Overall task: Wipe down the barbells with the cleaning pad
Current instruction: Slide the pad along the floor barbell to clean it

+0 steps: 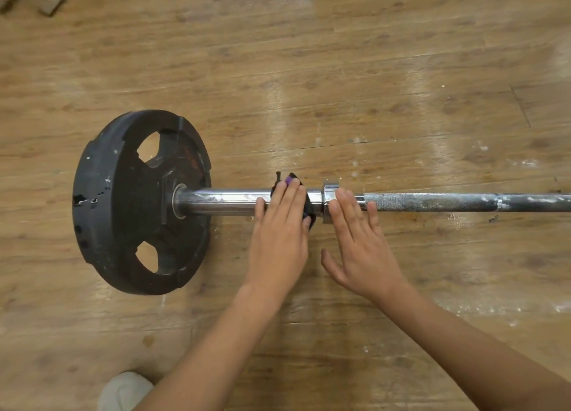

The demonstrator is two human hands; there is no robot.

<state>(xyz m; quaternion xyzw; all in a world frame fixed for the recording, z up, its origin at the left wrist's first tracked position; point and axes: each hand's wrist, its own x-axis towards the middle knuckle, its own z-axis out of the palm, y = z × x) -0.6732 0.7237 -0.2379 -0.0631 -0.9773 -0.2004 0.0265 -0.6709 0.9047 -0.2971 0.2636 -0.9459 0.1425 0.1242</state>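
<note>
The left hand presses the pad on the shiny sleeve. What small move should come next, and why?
Probably slide the left hand and cleaning pad leftward along the sleeve toward the plate: white smears show on that stretch. The right hand lies flat by the collar and could steady the bar.

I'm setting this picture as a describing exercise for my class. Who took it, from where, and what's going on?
No machine here: a person wears a camera on the head, looking down at their own hands. On the wooden floor lies a barbell with a black weight plate. The left hand presses a dark cleaning pad flat against the shiny sleeve. The right hand rests, fingers straight, on the barbell at the metal collar. Neither hand grips anything.
</note>
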